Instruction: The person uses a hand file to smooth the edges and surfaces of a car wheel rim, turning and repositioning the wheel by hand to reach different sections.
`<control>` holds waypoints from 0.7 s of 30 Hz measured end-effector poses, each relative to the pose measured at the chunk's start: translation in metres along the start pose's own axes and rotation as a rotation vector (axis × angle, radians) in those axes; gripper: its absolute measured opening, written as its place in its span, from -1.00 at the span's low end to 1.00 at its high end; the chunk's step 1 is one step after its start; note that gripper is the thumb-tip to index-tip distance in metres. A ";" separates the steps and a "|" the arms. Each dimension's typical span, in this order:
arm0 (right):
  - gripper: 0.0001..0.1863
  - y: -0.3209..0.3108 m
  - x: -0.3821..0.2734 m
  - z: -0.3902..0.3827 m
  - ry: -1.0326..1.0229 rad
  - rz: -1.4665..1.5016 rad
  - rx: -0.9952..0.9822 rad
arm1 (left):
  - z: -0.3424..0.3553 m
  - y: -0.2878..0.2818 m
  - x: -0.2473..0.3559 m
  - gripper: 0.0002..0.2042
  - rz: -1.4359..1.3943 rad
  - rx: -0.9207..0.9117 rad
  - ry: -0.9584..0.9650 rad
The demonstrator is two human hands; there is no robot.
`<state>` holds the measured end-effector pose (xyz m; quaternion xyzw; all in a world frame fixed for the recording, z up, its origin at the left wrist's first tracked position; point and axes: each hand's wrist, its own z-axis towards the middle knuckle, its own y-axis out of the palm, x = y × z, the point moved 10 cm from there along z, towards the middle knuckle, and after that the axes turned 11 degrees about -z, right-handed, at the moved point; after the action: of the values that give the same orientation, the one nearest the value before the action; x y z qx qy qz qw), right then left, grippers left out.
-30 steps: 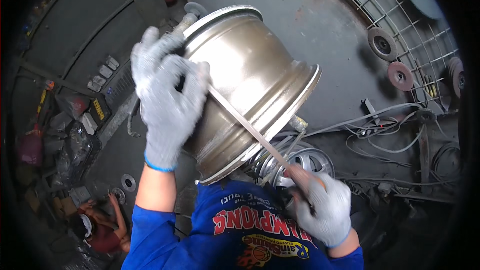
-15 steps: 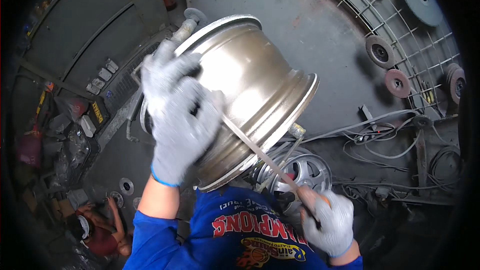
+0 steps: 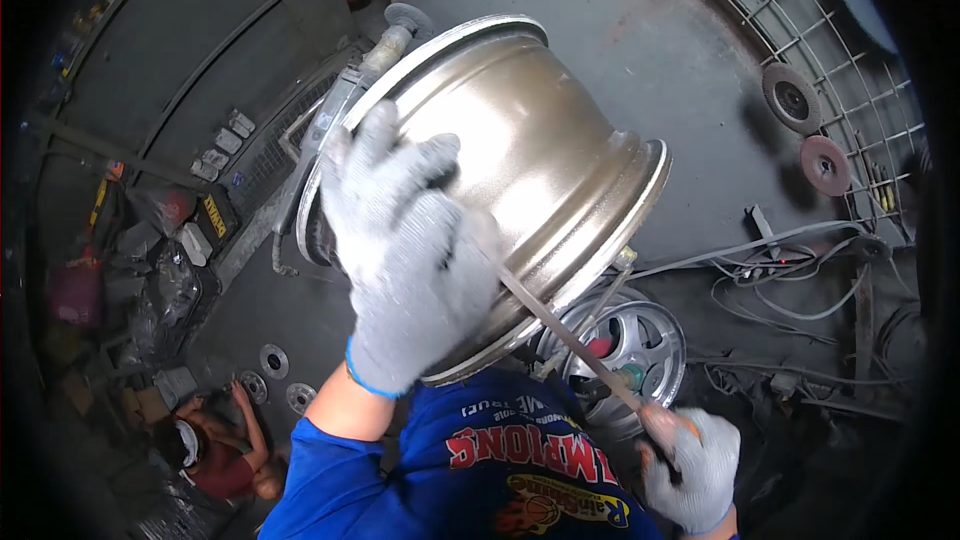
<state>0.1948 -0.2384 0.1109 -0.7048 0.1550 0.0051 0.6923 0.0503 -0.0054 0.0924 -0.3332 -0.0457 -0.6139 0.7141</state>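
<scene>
A metal wheel rim (image 3: 520, 130), champagne-silver with pale edges, lies on its side in front of me, its barrel facing up. My left hand (image 3: 400, 250), in a grey knit glove, pinches the far end of a long flat file (image 3: 570, 335) against the barrel's lower part; its upper fingers are bent over the barrel. My right hand (image 3: 690, 470), also gloved, grips the file's handle below and right of the rim. The file lies diagonally across the near flange. Where its tip meets the barrel is hidden by my left glove.
A second silver wheel (image 3: 645, 345) is below right. A tool with a disc (image 3: 385, 50) sits behind the rim. Sanding discs (image 3: 825, 165) hang on a wire grid at right, above cables (image 3: 800, 295). A co-worker (image 3: 220, 460) crouches at lower left among discs and clutter (image 3: 160, 290).
Both my hands and the file have moved down and to the right, my left hand farther across the barrel. The whole view has shifted slightly.
</scene>
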 end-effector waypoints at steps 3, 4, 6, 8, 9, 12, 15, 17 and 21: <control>-0.47 0.007 -0.013 0.045 -0.064 0.033 0.103 | 0.015 -0.010 -0.029 -0.93 0.099 0.098 0.018; -0.47 0.014 -0.014 0.056 -0.076 0.034 0.106 | 0.018 -0.016 -0.041 -0.93 0.136 0.118 0.003; -0.48 0.019 -0.015 0.063 -0.097 0.050 0.129 | 0.023 -0.016 -0.049 -0.91 0.151 0.135 -0.017; -0.49 0.012 -0.012 0.053 -0.075 0.037 0.122 | 0.023 -0.014 -0.035 -0.92 0.127 0.113 0.009; -0.49 0.010 -0.009 0.044 -0.056 0.029 0.109 | 0.021 -0.010 -0.025 -0.92 0.107 0.086 0.029; -0.50 0.000 0.008 0.001 -0.015 0.054 0.105 | 0.010 0.005 0.010 -0.93 -0.024 -0.025 0.049; -0.53 -0.003 0.005 -0.019 0.065 -0.033 0.053 | 0.009 0.014 0.019 -0.93 -0.083 -0.124 0.036; -0.52 0.001 0.005 0.001 0.080 -0.007 0.068 | 0.013 0.009 0.005 -0.94 -0.016 -0.041 0.079; -0.46 0.015 -0.015 0.064 -0.050 0.067 0.120 | 0.031 -0.012 -0.048 -0.95 0.097 0.092 -0.012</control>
<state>0.1906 -0.1727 0.0964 -0.6561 0.1614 0.0364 0.7363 0.0381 0.0514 0.0982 -0.3057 -0.0618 -0.5739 0.7572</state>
